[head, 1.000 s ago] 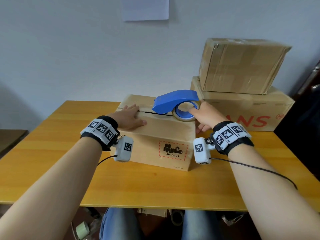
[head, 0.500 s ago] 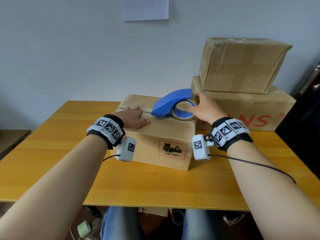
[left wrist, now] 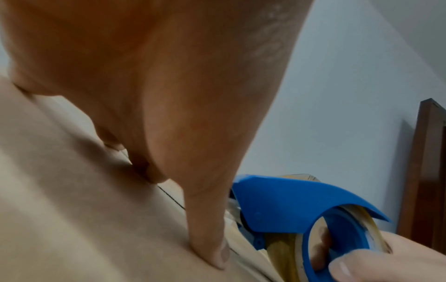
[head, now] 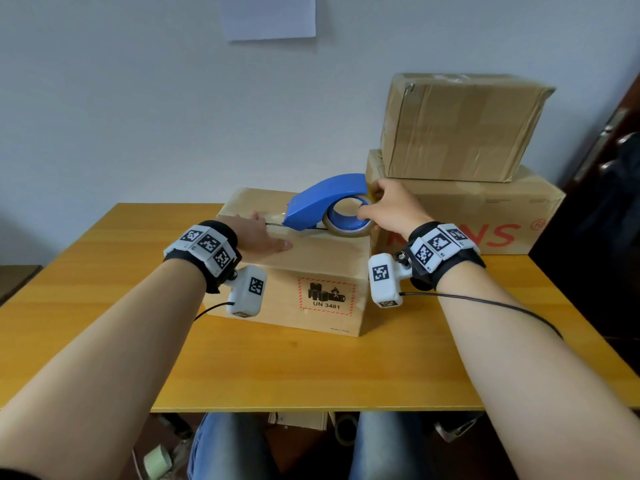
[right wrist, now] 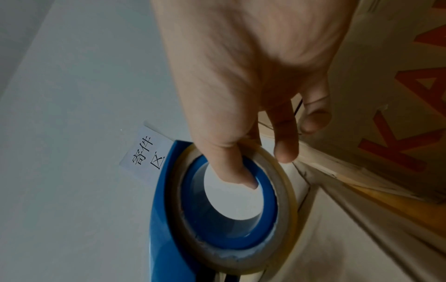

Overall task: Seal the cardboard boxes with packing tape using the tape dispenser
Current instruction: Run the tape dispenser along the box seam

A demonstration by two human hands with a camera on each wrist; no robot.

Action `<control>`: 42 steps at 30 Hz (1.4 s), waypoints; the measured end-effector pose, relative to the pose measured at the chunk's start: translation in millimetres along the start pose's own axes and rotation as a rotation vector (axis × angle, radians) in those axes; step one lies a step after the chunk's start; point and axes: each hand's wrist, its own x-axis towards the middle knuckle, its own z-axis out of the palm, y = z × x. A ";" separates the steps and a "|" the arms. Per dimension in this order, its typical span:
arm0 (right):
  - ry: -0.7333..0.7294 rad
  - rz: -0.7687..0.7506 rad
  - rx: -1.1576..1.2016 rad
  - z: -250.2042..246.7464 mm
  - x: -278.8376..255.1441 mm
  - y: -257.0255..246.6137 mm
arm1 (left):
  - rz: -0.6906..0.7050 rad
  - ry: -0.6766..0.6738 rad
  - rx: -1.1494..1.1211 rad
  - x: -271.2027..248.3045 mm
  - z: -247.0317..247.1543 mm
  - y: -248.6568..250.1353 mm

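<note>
The blue tape dispenser (head: 327, 202) had travelled rightward along the top seam of the cardboard box (head: 294, 271), away from the left hand (head: 258, 233), which lay flat with fingers straight, pressing the flaps. The right hand (head: 391, 209) gripped the dispenser, thumb hooked through the roll's core. The box sat on a glossy yellow wooden tabletop (head: 311, 368) against a pale wall carrying a sheet of paper (head: 270, 15). Two stacked boxes (head: 460, 174) stood at the right; the lower one's red lettering was partly hidden by the right hand. A dark door (head: 616, 150) was cut off at the edge.
</note>
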 end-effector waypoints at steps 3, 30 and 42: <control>0.019 0.033 0.022 -8.3 0.0 5.3 | 0.002 -0.005 0.006 0.3 -3.4 0.1; 0.239 0.220 0.141 -77.1 -20.4 92.9 | 0.025 0.081 -0.089 -10.3 5.4 8.5; 0.279 0.191 0.208 -84.3 -23.4 88.3 | 0.280 0.067 -0.109 -28.0 1.2 72.5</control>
